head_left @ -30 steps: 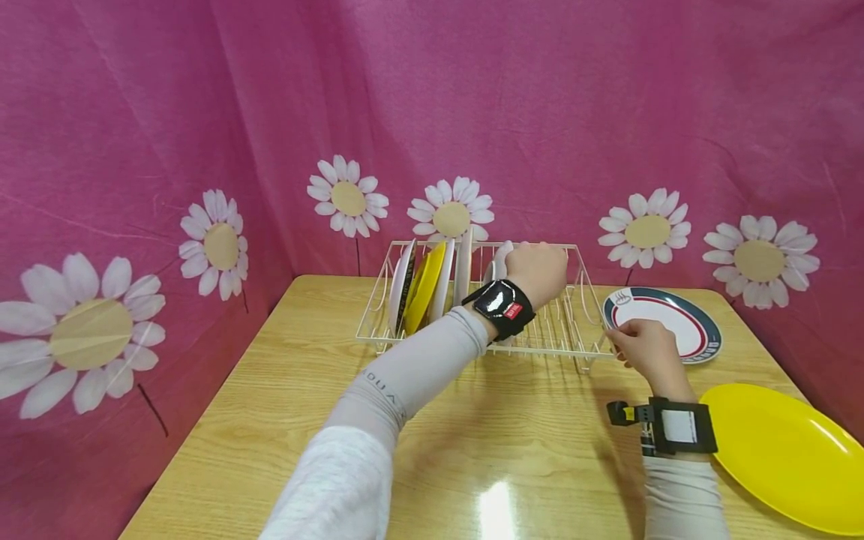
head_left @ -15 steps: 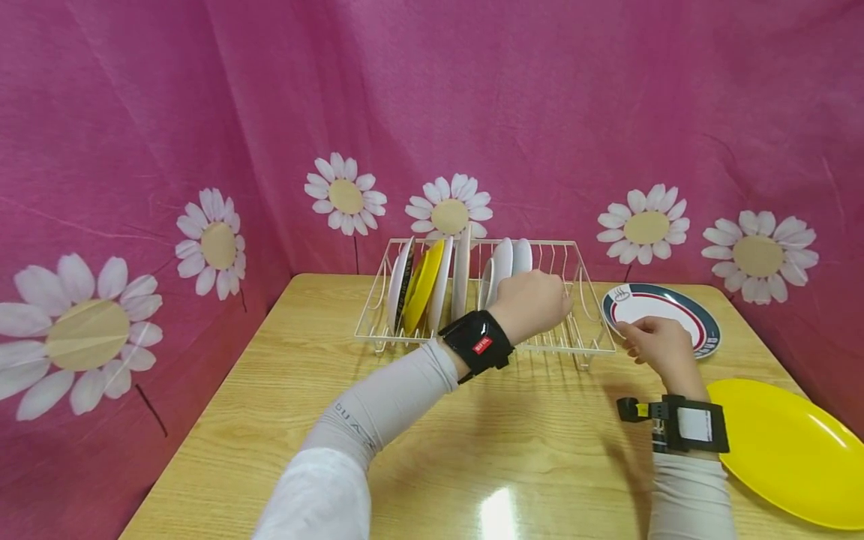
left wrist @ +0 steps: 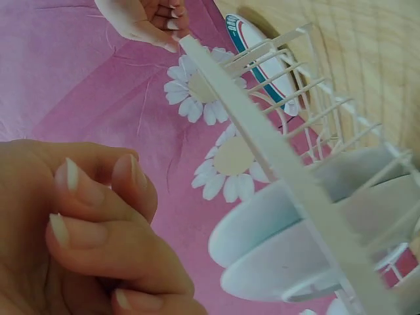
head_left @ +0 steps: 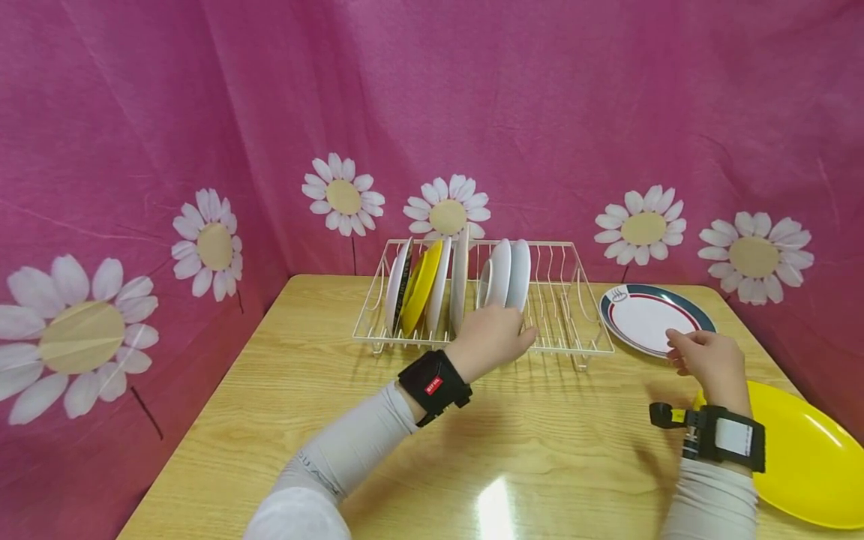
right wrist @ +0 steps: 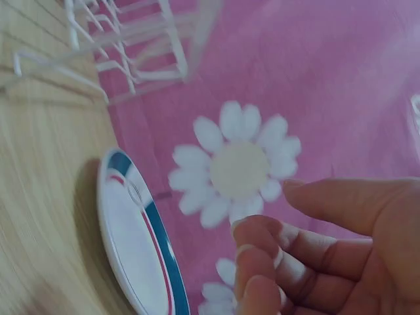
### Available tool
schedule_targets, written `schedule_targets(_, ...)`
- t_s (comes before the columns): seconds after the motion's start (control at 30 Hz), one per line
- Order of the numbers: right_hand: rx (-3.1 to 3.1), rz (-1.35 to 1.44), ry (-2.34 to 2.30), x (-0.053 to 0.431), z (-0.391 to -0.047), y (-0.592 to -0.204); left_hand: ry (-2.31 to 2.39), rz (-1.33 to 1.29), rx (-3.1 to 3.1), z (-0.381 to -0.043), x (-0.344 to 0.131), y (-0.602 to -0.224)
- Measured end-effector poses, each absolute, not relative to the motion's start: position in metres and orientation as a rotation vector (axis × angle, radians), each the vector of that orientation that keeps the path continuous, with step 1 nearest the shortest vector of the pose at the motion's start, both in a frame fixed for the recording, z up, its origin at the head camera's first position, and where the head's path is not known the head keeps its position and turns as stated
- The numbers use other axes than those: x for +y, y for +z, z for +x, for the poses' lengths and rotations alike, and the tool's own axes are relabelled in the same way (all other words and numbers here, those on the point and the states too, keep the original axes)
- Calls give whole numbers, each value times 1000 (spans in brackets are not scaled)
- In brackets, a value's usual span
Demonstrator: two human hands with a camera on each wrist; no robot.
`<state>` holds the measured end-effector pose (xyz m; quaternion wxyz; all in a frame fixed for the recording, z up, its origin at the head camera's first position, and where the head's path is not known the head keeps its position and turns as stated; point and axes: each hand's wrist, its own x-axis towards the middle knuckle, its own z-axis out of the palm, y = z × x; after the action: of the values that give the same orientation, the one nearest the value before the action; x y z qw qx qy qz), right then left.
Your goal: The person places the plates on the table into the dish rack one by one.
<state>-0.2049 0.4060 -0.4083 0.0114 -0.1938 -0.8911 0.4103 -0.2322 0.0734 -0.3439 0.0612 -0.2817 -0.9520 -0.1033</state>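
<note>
My left hand [head_left: 491, 339] hovers at the front edge of the white wire dish rack [head_left: 567, 351], its fingers loosely bent and holding nothing in the left wrist view. Just behind it, white plates [head_left: 518, 274] stand on edge in the rack. Above the near rim of the round plate with a teal and red border [head_left: 651, 321] is my right hand [head_left: 715, 364]. Its thumb and fingers are apart with nothing between them, and the right wrist view shows that plate [right wrist: 134, 239] flat on the table.
In the rack's left half, a yellow plate [head_left: 421, 289] stands among white and dark-patterned ones. A large yellow oval plate [head_left: 803, 457] lies at the table's right edge. Pink flowered cloth [head_left: 526, 112] hangs behind and at both sides of the wooden table [head_left: 540, 450].
My left hand has drawn back from the rack toward the lower left, uncovering white plates standing there. My right hand has left the rack's right corner and moved right, toward the bordered plate.
</note>
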Motion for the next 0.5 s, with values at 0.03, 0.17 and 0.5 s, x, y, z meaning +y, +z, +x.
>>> schedule_targets(0.03, -2768, -627, 1303, 411, -202, -409, -325, -848, -2879, -231, 70, -347)
schedule_targets(0.17, -2674, -741, 1422, 432, -186, -411, -359, -836, -2870, -226, 58, -356)
schedule_targets(0.5, -2469, -954, 1373, 449, -166, -403, -482, -782, -2868, -221, 27, -373)
